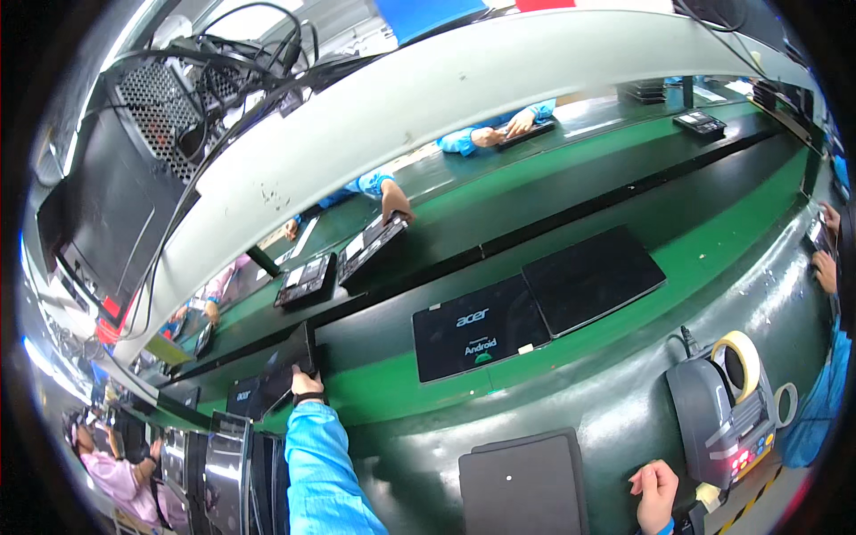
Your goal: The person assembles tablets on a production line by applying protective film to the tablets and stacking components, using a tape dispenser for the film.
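Note:
My left hand (305, 383), in a blue sleeve with a dark wrist strap, reaches out to the left and grips the lower edge of a black tablet (287, 358) standing tilted on the dark conveyor belt (571, 201). My right hand (656, 493) rests at the lower right on the green bench edge, fingers curled, holding nothing that I can see. Between my hands a dark grey flat pad (524, 483) lies on the bench. Farther out on the belt lie a black tablet with a lit screen (477, 328) and a dark tablet (593, 278) beside it.
A grey tape dispenser (720, 419) with a roll of pale tape stands right of my right hand. Other workers' hands (395, 203) in blue sleeves handle tablets across the belt. A stack of upright tablets (227, 468) stands at lower left. A white curved beam (428, 98) runs overhead.

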`<state>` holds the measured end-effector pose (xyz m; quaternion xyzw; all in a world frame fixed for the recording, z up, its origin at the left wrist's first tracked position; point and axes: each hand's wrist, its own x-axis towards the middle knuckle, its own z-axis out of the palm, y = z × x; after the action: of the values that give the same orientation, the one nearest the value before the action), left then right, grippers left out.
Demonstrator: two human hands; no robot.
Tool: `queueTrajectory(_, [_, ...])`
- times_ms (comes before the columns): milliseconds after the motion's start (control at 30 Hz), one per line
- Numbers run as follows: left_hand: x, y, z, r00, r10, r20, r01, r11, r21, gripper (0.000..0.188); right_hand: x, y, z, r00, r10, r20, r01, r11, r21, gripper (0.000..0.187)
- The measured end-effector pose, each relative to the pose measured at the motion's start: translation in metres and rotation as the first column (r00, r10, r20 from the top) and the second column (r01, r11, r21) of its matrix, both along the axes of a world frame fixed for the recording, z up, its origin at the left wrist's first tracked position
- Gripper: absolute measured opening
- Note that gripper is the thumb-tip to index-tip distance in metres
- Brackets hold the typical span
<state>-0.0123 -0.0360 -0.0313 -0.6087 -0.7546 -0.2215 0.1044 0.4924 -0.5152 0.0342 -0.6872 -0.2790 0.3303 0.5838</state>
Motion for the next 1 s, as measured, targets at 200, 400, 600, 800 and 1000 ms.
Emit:
queueTrajectory(200, [0.033,-0.017,0.043,0.993,-0.016,-0.116,0.040,0.978,0.206,0.046,0.002,-0.002,-0.030,1.000,-0.020,-0.020,0.022,0.995,0.101,0.025])
queueTrajectory(400, [0.206,-0.132,0.126,-0.429,-0.436,0.791,-0.135,0.897,0.421,0.024,-0.006,-0.016,-0.021,0.996,0.043,-0.072,-0.034,0.992,0.119,0.023])
queueTrajectory(600, [0.267,-0.319,0.161,-0.550,-0.323,0.770,0.155,0.867,0.474,0.023,-0.066,-0.015,0.076,0.871,0.455,-0.186,-0.353,0.843,0.406,0.028])
queueTrajectory(800, [0.318,-0.465,0.156,-0.368,-0.423,0.828,0.246,0.815,0.525,0.043,-0.128,0.000,0.109,0.827,0.326,-0.458,-0.093,0.883,0.461,0.045])
queueTrajectory(1000, [0.242,-0.553,0.151,-0.063,-0.318,0.946,0.910,0.372,0.185,0.017,-0.042,-0.039,0.118,0.854,0.467,-0.228,-0.406,0.873,0.269,0.046])
